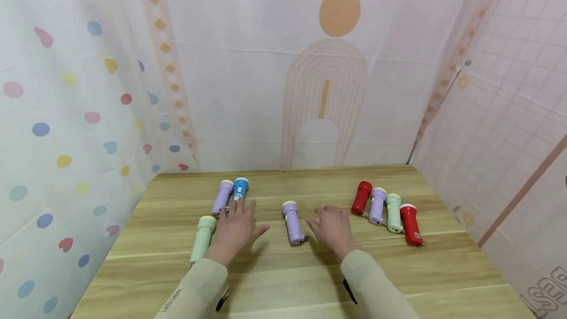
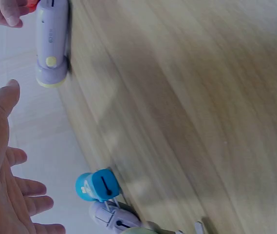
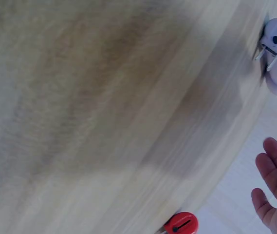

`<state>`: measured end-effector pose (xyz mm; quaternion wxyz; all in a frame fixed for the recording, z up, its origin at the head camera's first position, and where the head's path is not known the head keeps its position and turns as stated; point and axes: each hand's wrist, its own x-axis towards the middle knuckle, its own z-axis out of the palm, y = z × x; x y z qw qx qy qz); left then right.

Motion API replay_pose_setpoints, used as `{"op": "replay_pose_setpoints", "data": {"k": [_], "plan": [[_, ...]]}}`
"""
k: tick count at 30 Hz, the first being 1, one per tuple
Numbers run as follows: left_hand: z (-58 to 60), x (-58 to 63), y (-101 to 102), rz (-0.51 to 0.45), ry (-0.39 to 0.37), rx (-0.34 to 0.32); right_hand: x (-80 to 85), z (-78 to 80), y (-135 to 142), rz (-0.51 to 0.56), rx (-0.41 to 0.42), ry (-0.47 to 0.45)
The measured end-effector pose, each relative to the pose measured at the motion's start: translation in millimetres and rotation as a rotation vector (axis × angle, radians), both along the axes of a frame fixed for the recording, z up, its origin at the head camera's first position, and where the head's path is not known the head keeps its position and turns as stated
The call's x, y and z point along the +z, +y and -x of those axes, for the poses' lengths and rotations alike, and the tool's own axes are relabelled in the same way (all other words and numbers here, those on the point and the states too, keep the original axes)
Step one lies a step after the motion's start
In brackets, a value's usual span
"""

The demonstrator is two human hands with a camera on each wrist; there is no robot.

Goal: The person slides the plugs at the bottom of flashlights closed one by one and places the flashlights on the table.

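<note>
There went the left hand (image 1: 236,230), fingers spread near the blue flashlight (image 1: 241,187), while the right hand (image 1: 333,226), fingers loose, hovered beside the middle purple flashlight (image 1: 292,223)

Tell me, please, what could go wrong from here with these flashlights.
The left hand appears beside the left green flashlight, so a sideways move might knock it. The right hand is near the middle purple flashlight; its rounded body could roll if bumped. The rightmost red flashlight lies close beside another green flashlight, so grasping one may disturb the other.
</note>
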<state>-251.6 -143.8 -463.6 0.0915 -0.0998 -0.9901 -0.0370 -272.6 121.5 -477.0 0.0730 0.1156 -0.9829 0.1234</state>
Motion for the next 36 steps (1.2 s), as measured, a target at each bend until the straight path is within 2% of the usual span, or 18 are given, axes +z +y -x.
{"op": "replay_pose_setpoints", "data": {"k": [16, 25, 36], "plan": [[-6.0, 7.7, 4.3, -0.021, -0.068, -0.013, 9.2, -0.4, -10.6, 0.026, -0.035, -0.064], [-8.6, 14.4, 9.3, -0.022, -0.193, 0.014, 8.1, 2.0, -15.0, 0.022, -0.030, -0.088], [-16.0, 21.7, 10.3, -0.018, -0.278, -0.012, 12.8, 3.8, -25.1, 0.008, -0.033, -0.191]]}}
